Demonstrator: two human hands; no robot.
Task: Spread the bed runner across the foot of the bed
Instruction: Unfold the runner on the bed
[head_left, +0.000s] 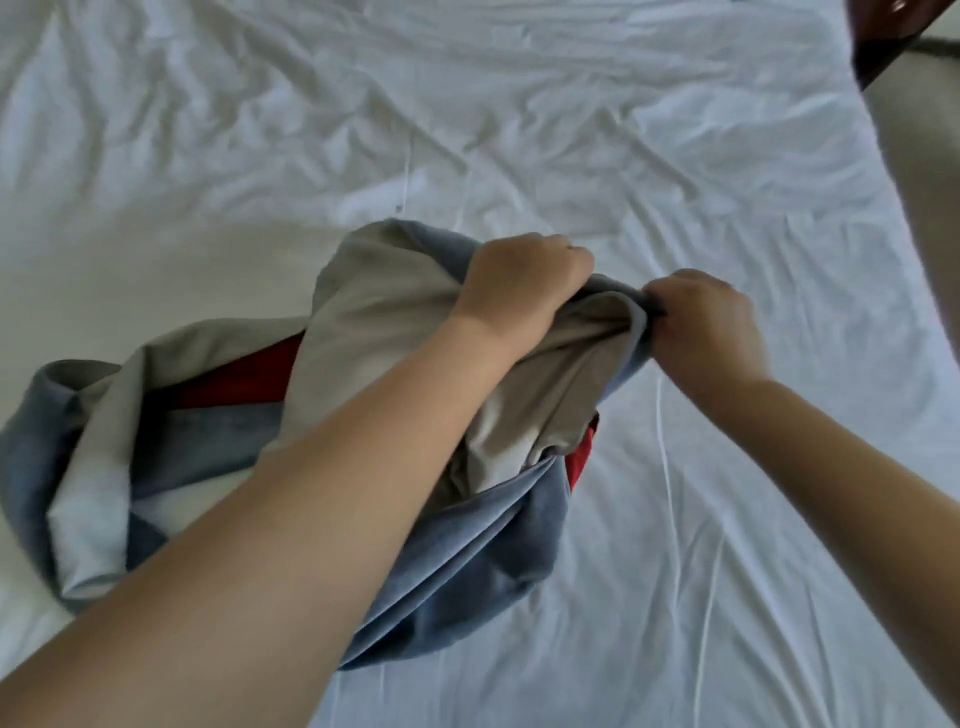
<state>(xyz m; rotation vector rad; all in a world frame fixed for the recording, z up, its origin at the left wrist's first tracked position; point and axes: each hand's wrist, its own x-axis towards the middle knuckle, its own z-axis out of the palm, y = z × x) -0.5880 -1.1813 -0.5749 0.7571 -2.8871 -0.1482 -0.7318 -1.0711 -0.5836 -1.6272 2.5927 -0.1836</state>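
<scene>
On wrinkled white sheet (675, 156): bed runner (218, 426) bunched, not spread. L hand (524, 286) and R hand (701, 322) both fisted on one gathered end, close together. Bulk trails down-left from grip, nearer L arm; judge long axis needs pulling out sideways.

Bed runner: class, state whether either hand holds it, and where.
Both the left hand and right hand grip the bed runner at its bunched upper edge.

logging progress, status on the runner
Left hand and right hand both shut on runner. Runner bunched, not spread. Sheet wrinkled, nothing in the way.
</scene>
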